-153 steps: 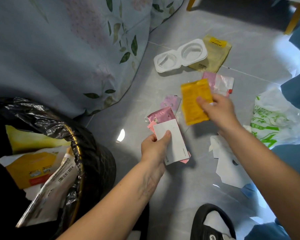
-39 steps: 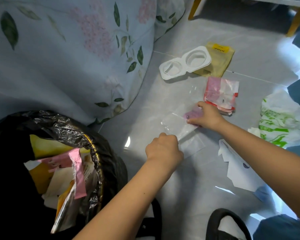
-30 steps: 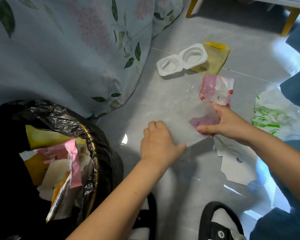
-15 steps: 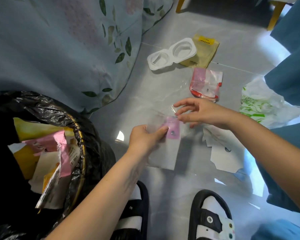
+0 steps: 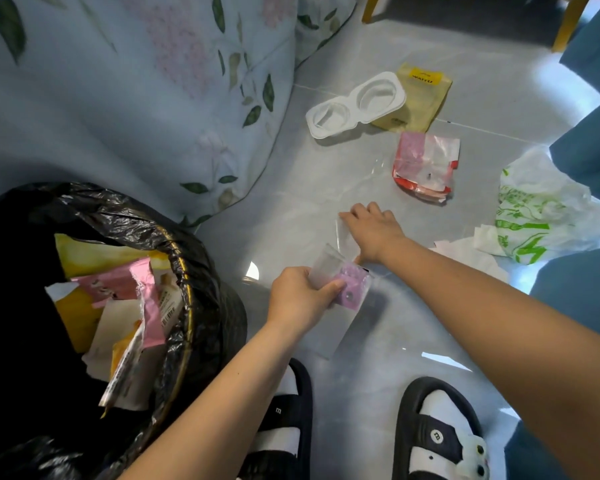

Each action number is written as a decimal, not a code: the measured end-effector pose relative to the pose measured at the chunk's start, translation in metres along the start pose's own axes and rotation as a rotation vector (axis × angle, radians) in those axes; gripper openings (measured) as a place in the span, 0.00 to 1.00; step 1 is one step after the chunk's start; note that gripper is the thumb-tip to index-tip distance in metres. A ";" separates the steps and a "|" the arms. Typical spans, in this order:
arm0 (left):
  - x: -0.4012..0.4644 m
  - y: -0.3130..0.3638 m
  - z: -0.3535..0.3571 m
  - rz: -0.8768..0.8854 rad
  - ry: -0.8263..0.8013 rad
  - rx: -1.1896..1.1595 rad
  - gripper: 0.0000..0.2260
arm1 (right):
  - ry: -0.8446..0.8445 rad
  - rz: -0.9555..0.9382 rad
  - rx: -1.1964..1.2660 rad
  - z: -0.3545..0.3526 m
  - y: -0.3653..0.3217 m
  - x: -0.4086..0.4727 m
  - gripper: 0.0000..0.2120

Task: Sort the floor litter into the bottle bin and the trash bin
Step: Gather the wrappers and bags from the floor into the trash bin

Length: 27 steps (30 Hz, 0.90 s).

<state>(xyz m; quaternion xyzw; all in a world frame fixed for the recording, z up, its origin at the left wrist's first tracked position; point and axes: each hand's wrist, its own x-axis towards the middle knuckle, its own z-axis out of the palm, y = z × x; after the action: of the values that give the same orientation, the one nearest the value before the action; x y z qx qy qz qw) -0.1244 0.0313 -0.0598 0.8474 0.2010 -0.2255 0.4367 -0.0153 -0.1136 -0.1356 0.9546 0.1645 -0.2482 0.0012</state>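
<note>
Glossy grey tile floor (image 5: 378,375); left hand (image 5: 298,299) pinching crinkly clear wrappers (image 5: 340,306), right hand (image 5: 373,230) flat on film (image 5: 345,233).

1. The floor (image 5: 378,53) was laid with pale grey glossy tiles, and a thin grout line was seen running across it.
2. Bright light was reflected off the tiles in a small glare spot (image 5: 253,270) near the middle and in a broader washed-out patch toward the upper right.
3. The upper left was filled by a light blue bedspread (image 5: 118,98), printed with green leaves and faint pink blossoms, its edge draped down to the floor.
4. Two yellow wooden furniture legs (image 5: 568,24) were seen at the top, with dark shadow lying between them.
5. Teal-blue fabric (image 5: 589,157) was hung along the right edge.
</note>
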 end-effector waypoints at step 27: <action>-0.009 0.004 -0.006 -0.236 -0.196 -0.558 0.19 | -0.095 -0.121 0.724 -0.051 0.009 -0.090 0.49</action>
<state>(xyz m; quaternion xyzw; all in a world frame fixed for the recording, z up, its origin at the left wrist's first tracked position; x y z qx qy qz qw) -0.1289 0.0328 -0.0494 0.6399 0.3088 -0.2912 0.6406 -0.0626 -0.1465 -0.0489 0.8692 0.1218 -0.3341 -0.3435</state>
